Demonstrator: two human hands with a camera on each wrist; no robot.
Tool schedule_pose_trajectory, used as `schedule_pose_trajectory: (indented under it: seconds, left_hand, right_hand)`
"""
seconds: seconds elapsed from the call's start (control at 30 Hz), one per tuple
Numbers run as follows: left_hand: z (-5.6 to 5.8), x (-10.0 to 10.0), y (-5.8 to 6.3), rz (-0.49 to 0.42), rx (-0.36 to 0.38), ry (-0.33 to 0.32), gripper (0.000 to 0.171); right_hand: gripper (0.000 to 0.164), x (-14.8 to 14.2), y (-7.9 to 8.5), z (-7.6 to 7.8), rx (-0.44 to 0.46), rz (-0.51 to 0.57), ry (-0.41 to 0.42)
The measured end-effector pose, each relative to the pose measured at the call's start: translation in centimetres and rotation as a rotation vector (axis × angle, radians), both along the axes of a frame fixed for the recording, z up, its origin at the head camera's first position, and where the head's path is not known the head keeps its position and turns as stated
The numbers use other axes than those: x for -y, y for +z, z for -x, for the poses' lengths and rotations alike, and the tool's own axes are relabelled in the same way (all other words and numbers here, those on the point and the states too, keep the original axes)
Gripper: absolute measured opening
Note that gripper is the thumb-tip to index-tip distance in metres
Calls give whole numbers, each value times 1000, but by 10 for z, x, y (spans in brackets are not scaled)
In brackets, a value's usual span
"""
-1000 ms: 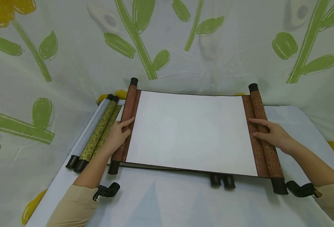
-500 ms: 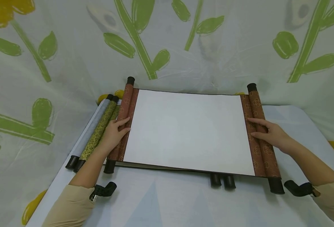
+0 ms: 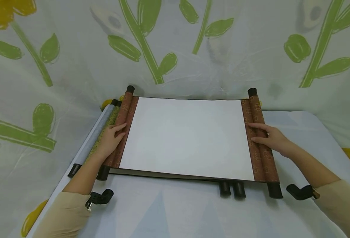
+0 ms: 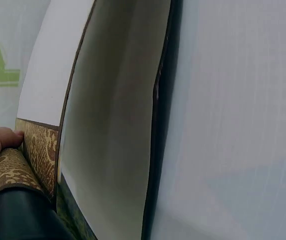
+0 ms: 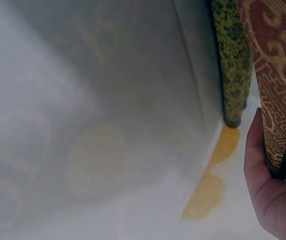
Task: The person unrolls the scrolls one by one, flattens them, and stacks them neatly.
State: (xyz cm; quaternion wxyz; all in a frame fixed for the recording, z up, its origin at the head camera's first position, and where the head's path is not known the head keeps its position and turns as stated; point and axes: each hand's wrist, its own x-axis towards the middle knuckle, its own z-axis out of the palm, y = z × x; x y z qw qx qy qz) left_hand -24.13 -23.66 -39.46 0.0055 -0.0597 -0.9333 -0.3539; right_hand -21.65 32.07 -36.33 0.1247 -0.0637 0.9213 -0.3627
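A partly unrolled scroll with a blank white sheet (image 3: 187, 138) and red-brown flowered rollers spans the middle of the head view, held above another scroll. My left hand (image 3: 110, 138) grips its left roller (image 3: 124, 114), thumb and fingers reaching onto the brocade border. On the other side, my right hand (image 3: 271, 137) holds the right roller (image 3: 265, 155) the same way. The left wrist view shows the roller's black end knob (image 4: 25, 215) and a gap under the raised sheet. In the right wrist view, fingers wrap the brocade roller (image 5: 273, 60).
Beneath lies a scroll with a yellow-green roller (image 3: 112, 115), partly covered; black knobs (image 3: 231, 189) stick out below the sheet. A grey-blue roller (image 3: 94, 135) lies along the left table edge. A flower-printed curtain (image 3: 207, 72) hangs behind the pale table (image 3: 187, 211).
Both hands have shifted left with the red-brown scroll, which now covers more of the yellow-green roller at the left. Its right roller has moved clearly leftward too.
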Motion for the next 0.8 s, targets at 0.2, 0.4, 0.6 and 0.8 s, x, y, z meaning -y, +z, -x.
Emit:
schedule_pose_trajectory:
  seconds: [0.2,0.4,0.6,0.8]
  left_hand:
    - [-1,16,-6,89,32,11,45]
    - [-2,23,-13,132,42,7,44]
    - [3,24,-16,251,-25,27,40]
    - [5,22,-16,364,-12,65,39]
  right_hand:
    - [64,17,-13,6,7,28,37]
    - [60,24,-22,12,28,34,44]
    - [57,33,-28,20,34,48,44]
    - [56,39,-38,24,68,45,44]
